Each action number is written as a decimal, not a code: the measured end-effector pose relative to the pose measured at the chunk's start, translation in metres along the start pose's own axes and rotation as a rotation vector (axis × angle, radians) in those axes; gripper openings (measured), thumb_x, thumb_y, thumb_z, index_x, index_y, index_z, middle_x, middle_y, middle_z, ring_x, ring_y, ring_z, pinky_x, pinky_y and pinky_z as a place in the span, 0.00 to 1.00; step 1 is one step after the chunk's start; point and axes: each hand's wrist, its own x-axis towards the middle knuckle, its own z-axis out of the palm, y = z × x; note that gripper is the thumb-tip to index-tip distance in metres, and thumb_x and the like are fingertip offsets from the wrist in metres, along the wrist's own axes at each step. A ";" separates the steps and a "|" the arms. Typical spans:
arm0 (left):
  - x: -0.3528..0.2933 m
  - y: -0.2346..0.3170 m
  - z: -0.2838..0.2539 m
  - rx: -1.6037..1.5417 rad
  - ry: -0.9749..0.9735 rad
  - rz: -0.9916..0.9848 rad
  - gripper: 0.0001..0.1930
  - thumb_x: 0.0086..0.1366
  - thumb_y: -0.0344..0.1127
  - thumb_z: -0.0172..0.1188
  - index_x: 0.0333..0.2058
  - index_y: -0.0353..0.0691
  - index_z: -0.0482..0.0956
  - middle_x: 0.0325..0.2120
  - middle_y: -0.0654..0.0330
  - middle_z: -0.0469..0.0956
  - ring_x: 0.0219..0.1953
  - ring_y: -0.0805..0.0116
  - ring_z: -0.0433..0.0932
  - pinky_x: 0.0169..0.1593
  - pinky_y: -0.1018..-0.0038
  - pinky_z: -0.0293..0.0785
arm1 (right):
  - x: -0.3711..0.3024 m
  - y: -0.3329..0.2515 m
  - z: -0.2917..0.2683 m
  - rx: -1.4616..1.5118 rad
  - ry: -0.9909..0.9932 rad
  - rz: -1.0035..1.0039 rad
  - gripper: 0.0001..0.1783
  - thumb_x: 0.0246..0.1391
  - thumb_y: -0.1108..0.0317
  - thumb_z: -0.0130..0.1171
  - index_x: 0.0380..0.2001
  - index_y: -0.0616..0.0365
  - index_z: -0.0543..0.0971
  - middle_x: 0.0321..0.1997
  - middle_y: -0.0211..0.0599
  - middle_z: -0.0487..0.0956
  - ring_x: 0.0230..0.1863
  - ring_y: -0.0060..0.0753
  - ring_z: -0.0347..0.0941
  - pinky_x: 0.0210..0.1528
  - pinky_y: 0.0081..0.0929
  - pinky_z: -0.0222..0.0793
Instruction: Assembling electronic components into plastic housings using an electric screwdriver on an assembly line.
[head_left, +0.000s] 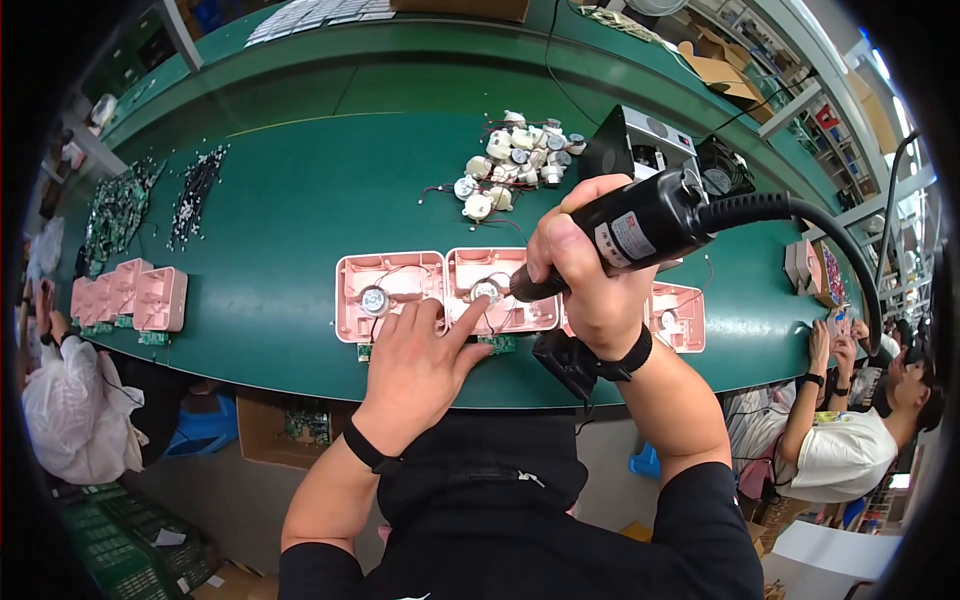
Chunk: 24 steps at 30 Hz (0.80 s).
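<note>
My right hand [598, 290] grips a black electric screwdriver [655, 215], its nose tilted down toward a pink plastic housing [540, 318]. Inside that housing sits a small round motor [486, 291], and the outstretched index finger of my left hand [418, 355] rests on it. The other left fingers lie spread over a neighbouring pink housing [352, 270], which holds another motor [374, 301] with thin wires. The screwdriver's tip is hidden or too small to make out. Green circuit boards [497, 344] stick out at the near edges of the housings. A further pink housing [690, 300] is partly behind my right arm.
A pile of white geared motors [500, 170] lies beyond the housings, left of a dark and silver machine [655, 135]. Leftward are black screws [197, 195], circuit boards [120, 212] and more pink housings [160, 300]. The screwdriver's cable [850, 235] arcs right. People sit at both sides.
</note>
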 end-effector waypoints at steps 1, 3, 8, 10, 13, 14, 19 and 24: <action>0.000 -0.001 0.000 -0.003 0.005 0.009 0.26 0.62 0.47 0.63 0.59 0.51 0.76 0.32 0.57 0.71 0.38 0.59 0.71 0.42 0.64 0.69 | 0.001 0.002 0.002 0.004 0.003 0.017 0.13 0.57 0.75 0.56 0.43 0.59 0.65 0.23 0.38 0.73 0.21 0.28 0.70 0.28 0.30 0.72; -0.001 -0.002 -0.001 -0.015 0.001 -0.004 0.26 0.62 0.46 0.64 0.58 0.51 0.77 0.33 0.57 0.71 0.38 0.58 0.72 0.42 0.63 0.69 | 0.002 0.006 0.005 0.012 0.011 0.051 0.14 0.57 0.76 0.56 0.43 0.60 0.65 0.24 0.37 0.73 0.21 0.28 0.70 0.28 0.30 0.72; 0.000 -0.002 0.000 -0.051 0.003 -0.019 0.25 0.60 0.44 0.65 0.57 0.50 0.78 0.34 0.56 0.71 0.38 0.57 0.72 0.42 0.62 0.69 | 0.003 0.025 0.002 -0.079 -0.010 -0.029 0.14 0.56 0.78 0.56 0.42 0.60 0.65 0.24 0.37 0.73 0.21 0.27 0.70 0.28 0.30 0.73; 0.001 -0.001 0.001 -0.059 0.005 -0.016 0.25 0.60 0.43 0.65 0.56 0.50 0.78 0.33 0.56 0.71 0.38 0.57 0.72 0.42 0.62 0.69 | 0.004 0.025 0.003 -0.098 -0.027 -0.037 0.13 0.56 0.78 0.57 0.42 0.60 0.66 0.24 0.37 0.73 0.21 0.27 0.70 0.28 0.30 0.72; 0.004 0.001 0.002 -0.066 -0.005 -0.039 0.24 0.61 0.42 0.65 0.57 0.49 0.78 0.33 0.56 0.71 0.37 0.56 0.72 0.43 0.61 0.69 | 0.004 0.023 0.004 -0.112 -0.020 -0.028 0.13 0.56 0.78 0.57 0.42 0.60 0.66 0.24 0.37 0.73 0.21 0.28 0.70 0.27 0.30 0.72; 0.004 0.003 0.002 -0.068 -0.005 -0.028 0.24 0.61 0.42 0.65 0.57 0.49 0.78 0.33 0.56 0.71 0.37 0.56 0.72 0.43 0.61 0.69 | 0.004 0.021 0.003 -0.116 -0.011 -0.014 0.12 0.57 0.76 0.57 0.42 0.59 0.67 0.24 0.37 0.73 0.21 0.28 0.69 0.27 0.30 0.71; 0.003 -0.002 0.001 -0.018 -0.014 0.012 0.24 0.65 0.41 0.61 0.59 0.48 0.75 0.33 0.55 0.70 0.38 0.57 0.70 0.42 0.63 0.68 | -0.003 -0.013 -0.019 0.134 0.123 -0.040 0.10 0.60 0.72 0.55 0.43 0.59 0.68 0.24 0.35 0.71 0.21 0.29 0.68 0.26 0.31 0.69; 0.002 0.000 0.000 -0.029 -0.056 -0.006 0.24 0.65 0.38 0.60 0.60 0.49 0.74 0.35 0.55 0.70 0.39 0.57 0.70 0.44 0.63 0.67 | 0.009 -0.051 -0.092 -0.088 0.269 -0.263 0.08 0.62 0.72 0.53 0.43 0.59 0.69 0.24 0.35 0.70 0.23 0.30 0.69 0.28 0.30 0.69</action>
